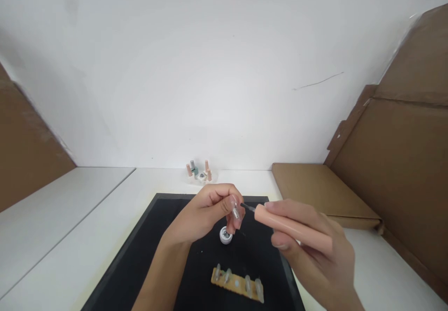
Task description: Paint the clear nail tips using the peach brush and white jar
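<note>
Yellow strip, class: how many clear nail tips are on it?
4 on the yellow strip: two nail tips toward its left end, two more toward its right.

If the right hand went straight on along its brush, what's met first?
Likely the left hand, where it holds the clear piece; the brush tip would arrive first, though depth is unclear.

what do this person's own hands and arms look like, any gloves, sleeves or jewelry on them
Both the left hand and the right hand are bare: no gloves, rings, bracelets or watch show. The left forearm is uncovered down to the picture's lower edge, with no sleeve in view. On the right, little shows past the wrist, also bare.
</note>
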The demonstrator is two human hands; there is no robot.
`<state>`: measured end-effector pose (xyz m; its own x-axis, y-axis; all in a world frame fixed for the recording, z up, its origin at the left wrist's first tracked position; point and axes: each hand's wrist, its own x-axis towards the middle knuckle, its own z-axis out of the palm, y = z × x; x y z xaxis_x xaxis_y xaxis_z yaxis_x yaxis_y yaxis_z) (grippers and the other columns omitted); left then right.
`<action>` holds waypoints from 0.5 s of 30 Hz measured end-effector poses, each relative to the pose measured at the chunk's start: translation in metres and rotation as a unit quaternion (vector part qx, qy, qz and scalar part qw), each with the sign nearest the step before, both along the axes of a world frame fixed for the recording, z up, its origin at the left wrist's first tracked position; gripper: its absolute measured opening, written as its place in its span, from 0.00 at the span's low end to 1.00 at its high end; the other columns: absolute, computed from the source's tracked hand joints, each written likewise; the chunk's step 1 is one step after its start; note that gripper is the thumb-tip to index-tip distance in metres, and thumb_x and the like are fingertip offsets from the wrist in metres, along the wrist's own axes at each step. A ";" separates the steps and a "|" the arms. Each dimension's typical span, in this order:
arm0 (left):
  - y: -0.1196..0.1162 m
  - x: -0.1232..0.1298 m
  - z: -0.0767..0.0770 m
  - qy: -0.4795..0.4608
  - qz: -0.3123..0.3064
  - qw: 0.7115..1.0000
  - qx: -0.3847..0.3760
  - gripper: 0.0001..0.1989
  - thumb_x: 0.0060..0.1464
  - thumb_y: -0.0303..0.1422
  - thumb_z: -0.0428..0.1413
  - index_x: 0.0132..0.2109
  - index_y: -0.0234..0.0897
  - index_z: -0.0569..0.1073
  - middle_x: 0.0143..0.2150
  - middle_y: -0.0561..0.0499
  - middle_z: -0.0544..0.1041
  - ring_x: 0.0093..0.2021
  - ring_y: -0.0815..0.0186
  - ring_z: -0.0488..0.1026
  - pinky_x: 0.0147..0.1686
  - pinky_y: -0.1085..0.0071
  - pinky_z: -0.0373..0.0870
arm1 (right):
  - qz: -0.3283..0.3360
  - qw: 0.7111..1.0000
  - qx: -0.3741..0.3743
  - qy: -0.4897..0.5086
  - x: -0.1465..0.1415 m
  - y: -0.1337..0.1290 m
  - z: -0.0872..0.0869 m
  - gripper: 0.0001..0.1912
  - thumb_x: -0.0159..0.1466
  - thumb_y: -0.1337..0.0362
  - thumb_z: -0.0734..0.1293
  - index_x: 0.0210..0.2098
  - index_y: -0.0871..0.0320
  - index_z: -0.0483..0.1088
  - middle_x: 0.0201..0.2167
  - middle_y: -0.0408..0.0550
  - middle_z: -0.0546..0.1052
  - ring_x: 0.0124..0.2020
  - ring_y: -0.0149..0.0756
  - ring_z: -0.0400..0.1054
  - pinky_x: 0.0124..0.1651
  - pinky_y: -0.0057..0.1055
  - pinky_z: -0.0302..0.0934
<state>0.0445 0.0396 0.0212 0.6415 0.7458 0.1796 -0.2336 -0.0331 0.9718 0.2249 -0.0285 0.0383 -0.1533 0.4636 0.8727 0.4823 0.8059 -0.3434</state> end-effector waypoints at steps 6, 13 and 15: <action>0.001 0.000 -0.001 -0.003 0.003 1.000 0.011 0.17 0.57 0.43 0.58 0.29 0.32 0.74 0.22 0.53 0.74 0.19 0.75 0.69 0.21 0.81 0.65 | 0.003 0.998 0.055 -0.030 -0.002 0.001 0.006 0.20 0.70 0.58 0.60 0.26 0.57 0.72 0.22 0.41 0.79 0.20 0.25 0.72 0.23 0.20 0.64; 0.002 -0.001 -0.001 0.011 0.011 1.000 0.007 0.18 0.56 0.44 0.59 0.28 0.31 0.73 0.20 0.54 0.73 0.19 0.75 0.69 0.22 0.80 0.65 | -0.004 1.000 0.014 -0.005 0.000 0.001 0.001 0.13 0.70 0.56 0.60 0.36 0.57 0.72 0.23 0.41 0.79 0.18 0.25 0.70 0.22 0.21 0.64; 0.001 0.000 0.001 0.011 0.016 1.000 0.001 0.19 0.54 0.44 0.60 0.28 0.32 0.73 0.20 0.54 0.73 0.18 0.75 0.68 0.22 0.80 0.65 | -0.001 1.000 0.016 -0.001 0.000 0.001 -0.002 0.11 0.70 0.57 0.61 0.39 0.57 0.71 0.24 0.41 0.79 0.19 0.25 0.70 0.22 0.21 0.65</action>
